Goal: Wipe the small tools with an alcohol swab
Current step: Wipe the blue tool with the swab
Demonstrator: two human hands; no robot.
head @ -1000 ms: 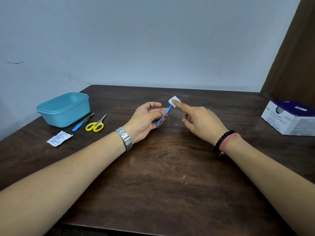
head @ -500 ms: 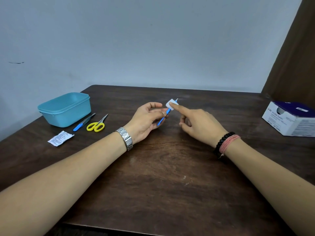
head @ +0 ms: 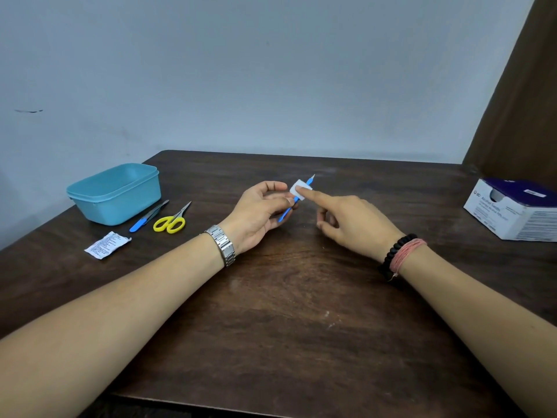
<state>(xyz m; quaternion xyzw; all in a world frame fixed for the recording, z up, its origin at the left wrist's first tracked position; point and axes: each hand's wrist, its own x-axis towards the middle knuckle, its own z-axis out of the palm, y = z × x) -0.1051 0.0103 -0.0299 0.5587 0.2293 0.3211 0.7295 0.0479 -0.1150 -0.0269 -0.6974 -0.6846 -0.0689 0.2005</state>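
- Blue-handled tool [head: 288, 209] pinched in the left hand [head: 259, 215], raised off the tabletop [head: 286, 312], tip angled away so the swab can run its length.
- Right hand [head: 352, 224] pinches the white swab [head: 298, 190] round the shaft, just beyond the left hand's thumb.
- Scissors [head: 171, 221] wait well left of that hand, probably next.

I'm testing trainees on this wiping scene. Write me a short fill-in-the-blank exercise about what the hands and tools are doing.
1. The left hand holds a thin tool whose handle is ____ in colour.
2. The right hand presses a white ____ against that tool.
3. The scissors on the table have ____ handles.
4. The teal tub sits to the person's ____ side.

Missing words: blue; swab; yellow; left
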